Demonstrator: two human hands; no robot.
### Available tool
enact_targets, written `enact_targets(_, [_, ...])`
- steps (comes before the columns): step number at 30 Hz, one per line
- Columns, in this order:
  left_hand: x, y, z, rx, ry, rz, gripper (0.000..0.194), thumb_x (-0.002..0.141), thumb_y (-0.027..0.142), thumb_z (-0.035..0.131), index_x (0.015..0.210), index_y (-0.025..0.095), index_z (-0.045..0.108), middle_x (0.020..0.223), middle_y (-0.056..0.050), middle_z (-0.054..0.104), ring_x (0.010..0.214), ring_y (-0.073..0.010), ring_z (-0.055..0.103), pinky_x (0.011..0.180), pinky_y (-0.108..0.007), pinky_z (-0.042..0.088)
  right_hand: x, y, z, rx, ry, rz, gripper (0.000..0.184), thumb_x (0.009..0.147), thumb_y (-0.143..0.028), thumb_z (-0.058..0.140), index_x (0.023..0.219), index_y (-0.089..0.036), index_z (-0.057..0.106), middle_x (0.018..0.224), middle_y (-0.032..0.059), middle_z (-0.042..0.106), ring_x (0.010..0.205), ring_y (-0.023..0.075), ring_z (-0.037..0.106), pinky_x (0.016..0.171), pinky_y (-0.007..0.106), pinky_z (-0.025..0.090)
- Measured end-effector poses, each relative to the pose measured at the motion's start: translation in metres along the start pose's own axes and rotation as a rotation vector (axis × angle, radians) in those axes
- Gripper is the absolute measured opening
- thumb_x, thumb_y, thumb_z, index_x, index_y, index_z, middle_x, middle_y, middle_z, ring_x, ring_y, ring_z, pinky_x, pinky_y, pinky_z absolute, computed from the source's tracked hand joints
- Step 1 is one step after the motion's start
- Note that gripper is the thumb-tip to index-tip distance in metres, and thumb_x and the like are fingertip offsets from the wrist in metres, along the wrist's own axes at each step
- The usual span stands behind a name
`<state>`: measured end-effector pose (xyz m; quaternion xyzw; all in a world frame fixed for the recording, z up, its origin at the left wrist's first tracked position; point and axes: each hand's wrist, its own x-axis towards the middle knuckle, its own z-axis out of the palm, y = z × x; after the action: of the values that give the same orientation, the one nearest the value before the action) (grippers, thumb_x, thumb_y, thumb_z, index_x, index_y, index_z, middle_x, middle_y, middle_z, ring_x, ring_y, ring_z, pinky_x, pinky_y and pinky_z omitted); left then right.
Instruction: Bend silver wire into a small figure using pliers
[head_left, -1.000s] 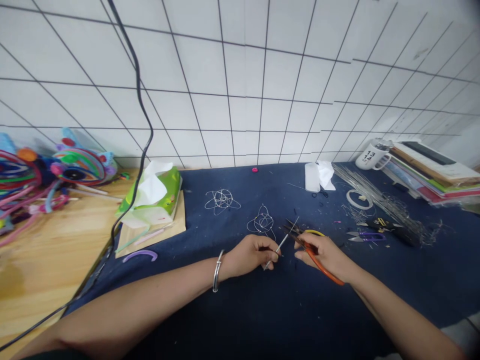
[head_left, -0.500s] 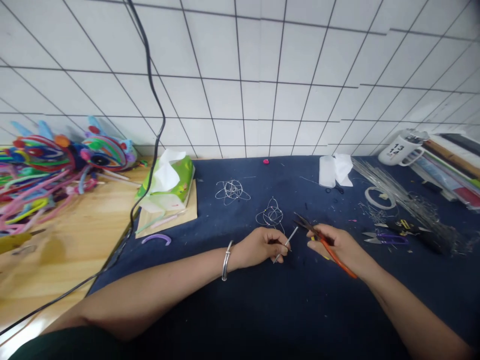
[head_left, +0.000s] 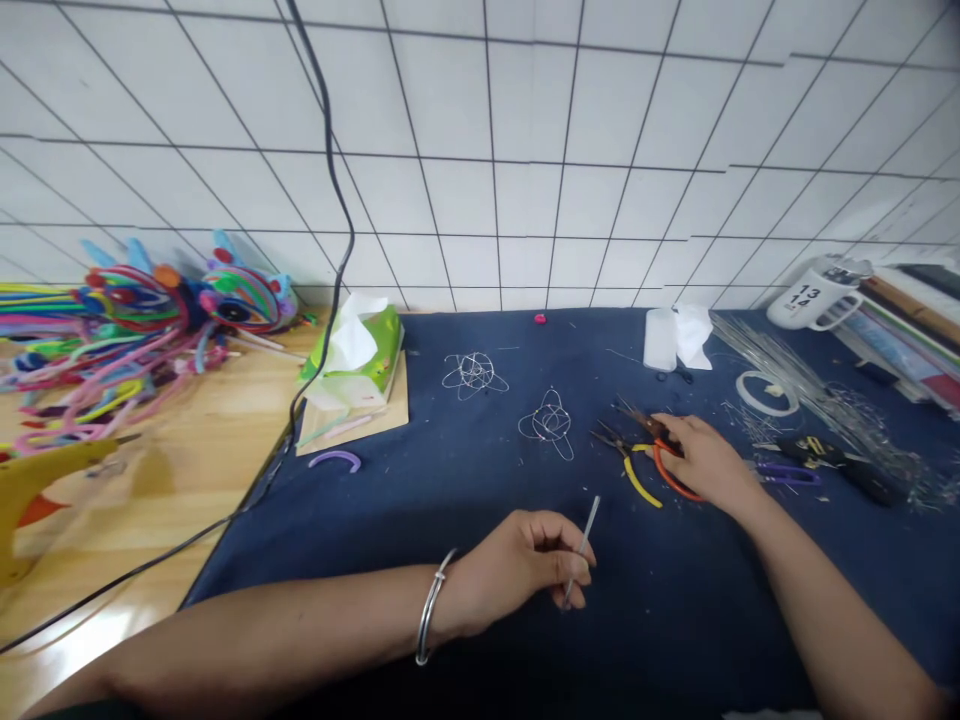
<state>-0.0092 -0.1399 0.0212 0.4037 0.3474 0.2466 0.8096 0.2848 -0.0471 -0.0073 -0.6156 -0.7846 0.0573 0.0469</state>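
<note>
Clock centred on the left hand (head_left: 510,565). Middle of the thin grey rod (head_left: 591,520) hidden by its fingers. Right hand (head_left: 705,455), at 2, covers part of the orange-handled pliers (head_left: 662,470) and the purple scissors' (head_left: 791,474) blades. Yellow tool (head_left: 34,490), just past 9, cut off at the edge.

Wire shape (head_left: 551,422) at 12, another (head_left: 475,371) between 11 and 12. Yellow-handled pliers (head_left: 632,472) just beside the orange pair. Black cord (head_left: 326,100) passes before the tissue pack (head_left: 386,350), at 11.

Left fingers pinched narrow on the rod, which slants up toward 1. Right fingers touch the orange handles; can't tell whether they grip.
</note>
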Motion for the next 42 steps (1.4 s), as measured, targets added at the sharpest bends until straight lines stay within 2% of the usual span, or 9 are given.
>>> enact_targets(4, [-0.002, -0.012, -0.002, -0.076, 0.043, 0.029, 0.018, 0.071, 0.024, 0.064, 0.080, 0.009, 0.059, 0.065, -0.002, 0.059, 0.057, -0.0110, 0.058, 0.056, -0.023, 0.044, 0.001, 0.005, 0.002, 0.021, 0.061, 0.040, 0.050, 0.077, -0.037, 0.045, 0.125, -0.025, 0.039, 0.095, 0.0060, 0.053, 0.090, 0.0207, 0.051, 0.077, 0.031, 0.039])
enact_targets(9, [0.002, -0.014, -0.007, -0.115, 0.058, 0.076, 0.021, 0.070, 0.027, 0.066, 0.080, 0.010, 0.059, 0.066, -0.003, 0.060, 0.058, -0.0111, 0.059, 0.057, -0.024, 0.044, 0.003, 0.007, 0.008, -0.019, 0.169, 0.078, 0.047, 0.079, -0.037, 0.041, 0.124, -0.026, 0.041, 0.097, 0.0068, 0.052, 0.095, 0.0222, 0.049, 0.080, 0.034, 0.039])
enact_targets(16, [0.001, -0.015, -0.008, -0.102, 0.003, 0.059, 0.022, 0.069, 0.028, 0.067, 0.077, 0.010, 0.061, 0.063, -0.002, 0.059, 0.059, -0.0111, 0.059, 0.057, -0.023, 0.044, 0.005, 0.017, 0.019, 0.007, 0.208, 0.080, 0.048, 0.078, -0.039, 0.043, 0.124, -0.027, 0.042, 0.095, 0.0058, 0.051, 0.088, 0.0209, 0.050, 0.079, 0.033, 0.039])
enact_targets(22, [-0.002, -0.017, -0.009, -0.088, 0.019, 0.094, 0.022, 0.071, 0.030, 0.065, 0.080, 0.010, 0.061, 0.064, -0.002, 0.060, 0.060, -0.0108, 0.058, 0.061, -0.024, 0.045, 0.005, 0.014, 0.020, 0.011, 0.243, 0.053, 0.045, 0.078, -0.037, 0.046, 0.122, -0.026, 0.045, 0.091, 0.0054, 0.050, 0.083, 0.0191, 0.050, 0.078, 0.031, 0.039])
enact_targets(34, [-0.006, -0.023, -0.014, 0.073, 0.015, 0.195, 0.017, 0.078, 0.024, 0.058, 0.088, 0.010, 0.059, 0.071, -0.003, 0.062, 0.065, -0.0105, 0.059, 0.066, -0.026, 0.049, 0.007, 0.010, 0.016, 0.010, 0.138, 0.020, 0.049, 0.079, -0.032, 0.047, 0.126, -0.019, 0.041, 0.090, 0.0071, 0.048, 0.080, 0.0141, 0.045, 0.079, 0.027, 0.034])
enact_targets(39, [-0.006, -0.023, -0.018, 0.127, 0.045, 0.210, 0.015, 0.080, 0.021, 0.055, 0.090, 0.010, 0.058, 0.072, -0.002, 0.061, 0.068, -0.0110, 0.060, 0.066, -0.026, 0.050, 0.005, 0.005, 0.012, -0.127, 0.148, -0.089, 0.047, 0.083, -0.034, 0.042, 0.126, -0.015, 0.041, 0.093, 0.0113, 0.046, 0.091, 0.0191, 0.040, 0.079, 0.035, 0.031])
enact_targets(42, [-0.006, -0.024, -0.019, 0.141, 0.070, 0.230, 0.013, 0.081, 0.020, 0.054, 0.090, 0.011, 0.057, 0.075, -0.002, 0.061, 0.069, -0.0112, 0.061, 0.065, -0.025, 0.050, 0.004, 0.005, 0.009, -0.198, 0.086, -0.121, 0.046, 0.083, -0.035, 0.041, 0.125, -0.016, 0.043, 0.094, 0.0115, 0.048, 0.093, 0.0211, 0.040, 0.080, 0.039, 0.028])
